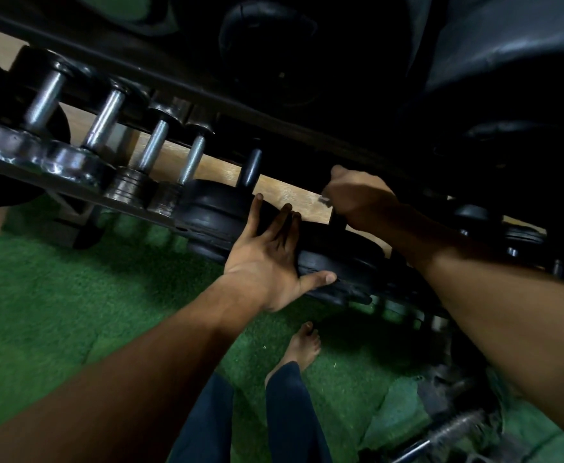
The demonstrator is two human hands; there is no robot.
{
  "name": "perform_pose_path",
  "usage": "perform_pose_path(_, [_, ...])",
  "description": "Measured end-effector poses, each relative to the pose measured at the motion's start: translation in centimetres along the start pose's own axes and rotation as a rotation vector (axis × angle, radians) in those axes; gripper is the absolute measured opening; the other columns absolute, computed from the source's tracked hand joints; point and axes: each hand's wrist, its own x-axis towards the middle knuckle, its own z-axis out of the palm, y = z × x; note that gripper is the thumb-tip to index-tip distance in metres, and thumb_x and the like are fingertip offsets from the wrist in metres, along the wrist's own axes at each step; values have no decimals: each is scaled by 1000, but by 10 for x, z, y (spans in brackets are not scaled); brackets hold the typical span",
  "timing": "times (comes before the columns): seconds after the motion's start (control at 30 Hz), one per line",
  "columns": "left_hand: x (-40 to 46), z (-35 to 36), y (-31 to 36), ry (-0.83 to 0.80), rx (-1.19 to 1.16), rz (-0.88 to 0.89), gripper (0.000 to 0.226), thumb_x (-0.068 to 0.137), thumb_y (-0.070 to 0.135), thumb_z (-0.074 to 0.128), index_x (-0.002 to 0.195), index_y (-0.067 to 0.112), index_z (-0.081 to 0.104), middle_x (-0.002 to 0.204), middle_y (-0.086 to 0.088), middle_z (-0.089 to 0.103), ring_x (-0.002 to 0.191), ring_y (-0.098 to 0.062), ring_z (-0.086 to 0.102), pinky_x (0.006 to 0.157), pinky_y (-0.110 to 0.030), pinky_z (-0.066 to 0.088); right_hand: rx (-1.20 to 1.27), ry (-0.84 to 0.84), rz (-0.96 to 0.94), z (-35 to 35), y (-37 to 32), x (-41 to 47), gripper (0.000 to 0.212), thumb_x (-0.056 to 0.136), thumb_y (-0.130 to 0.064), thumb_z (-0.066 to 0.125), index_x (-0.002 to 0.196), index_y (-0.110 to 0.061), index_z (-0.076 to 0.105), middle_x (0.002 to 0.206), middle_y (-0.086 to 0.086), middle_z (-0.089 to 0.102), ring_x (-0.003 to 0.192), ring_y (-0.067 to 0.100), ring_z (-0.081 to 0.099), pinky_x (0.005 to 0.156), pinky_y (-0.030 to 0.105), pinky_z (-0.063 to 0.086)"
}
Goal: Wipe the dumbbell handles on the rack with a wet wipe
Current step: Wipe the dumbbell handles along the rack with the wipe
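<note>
The right hand (357,195) is curled into a fist around something at the rack's (180,85) lower shelf, blurred; a small grey scrap sticking out beside the knuckles is probably the wet wipe (324,200), though most of it is hidden inside the grip. What it closes on, likely a dumbbell handle, is covered by the fingers. The left hand (270,252) lies flat with fingers spread on the black end plate of a dumbbell (327,265) at the shelf's front edge, thumb along the plate's rim. Toward the shelf's left end stand four dumbbells with bare steel handles (153,145), then one with a black handle (250,167). The shelf's right end sinks into shadow. Below lie green turf (56,295) and a bare foot (304,345).
</note>
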Motion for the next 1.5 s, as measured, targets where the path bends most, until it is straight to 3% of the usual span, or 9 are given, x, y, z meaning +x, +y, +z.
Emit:
perform_pose_path(0.17, [-2, -1, 1, 18, 6, -5, 115, 80, 88, -12, 159, 3, -9, 171, -10, -3, 155, -17, -20, 115, -63, -21, 228, -115, 49, 0, 5, -5, 16, 81, -42, 57, 91, -30, 57, 95, 2, 65, 85, 27, 61, 71, 36, 49])
perform_pose_path(0.33, [-2, -2, 3, 1, 22, -15, 114, 81, 87, -12, 158, 4, -11, 171, -9, -5, 154, -17, -22, 114, -64, -22, 151, -142, -170, 4, 25, -14, 26, 81, -49, 62, 95, -28, 61, 96, -4, 60, 91, 22, 61, 77, 37, 51])
perform_pose_path(0.5, [-2, 2, 3, 35, 41, -9, 116, 79, 87, -16, 159, 3, -9, 171, -8, -2, 155, -17, -19, 115, -65, -21, 164, 25, -441, 9, 44, -31, 13, 92, -24, 68, 94, -19, 79, 99, 5, 66, 90, 27, 64, 76, 39, 53])
perform_pose_path(0.7, [-3, 3, 2, 54, 45, -2, 117, 80, 87, -16, 159, 1, -6, 172, -7, -1, 156, -17, -18, 114, -65, -21, 146, 53, -200, 13, 65, -50, 17, 87, -16, 70, 97, -27, 80, 104, 4, 69, 96, 26, 65, 82, 41, 54])
perform_pose_path(0.8, [-3, 3, 1, 41, 35, -2, 117, 80, 88, -15, 159, 2, -7, 172, -7, -2, 155, -17, -19, 113, -65, -24, 268, 150, -141, 16, 72, -61, 13, 84, -13, 71, 80, -21, 80, 91, 4, 65, 83, 24, 66, 74, 36, 53])
perform_pose_path(1.03, [-3, 1, 1, 20, 50, 1, 115, 80, 88, -16, 159, 3, -9, 172, -7, -4, 155, -17, -19, 112, -66, -24, 370, 314, 71, 3, 81, -82, 21, 93, -18, 53, 88, -11, 73, 87, -2, 64, 86, 16, 61, 72, 25, 34])
perform_pose_path(1.3, [-2, 3, 2, 26, 55, -3, 118, 78, 88, -19, 160, 4, -6, 172, -6, -3, 155, -16, -19, 111, -66, -24, 333, 362, 62, 16, 103, -94, 21, 91, -14, 57, 94, -8, 77, 97, 8, 74, 94, 23, 68, 74, 21, 38])
perform_pose_path(1.43, [-2, 4, 1, 35, 57, -8, 120, 77, 88, -20, 161, 4, -3, 172, -5, -2, 155, -16, -19, 113, -65, -22, 429, 373, 68, 19, 101, -101, 45, 84, -48, 53, 83, -9, 76, 78, 3, 67, 74, 13, 59, 58, 9, 32])
perform_pose_path(1.5, [-2, 5, 2, 49, 48, -11, 120, 77, 89, -20, 161, 5, -1, 172, -5, -1, 155, -16, -18, 114, -64, -22, 441, 356, 70, 23, 104, -102, 32, 89, -38, 65, 83, -9, 76, 77, 6, 67, 66, 6, 54, 56, 5, 33])
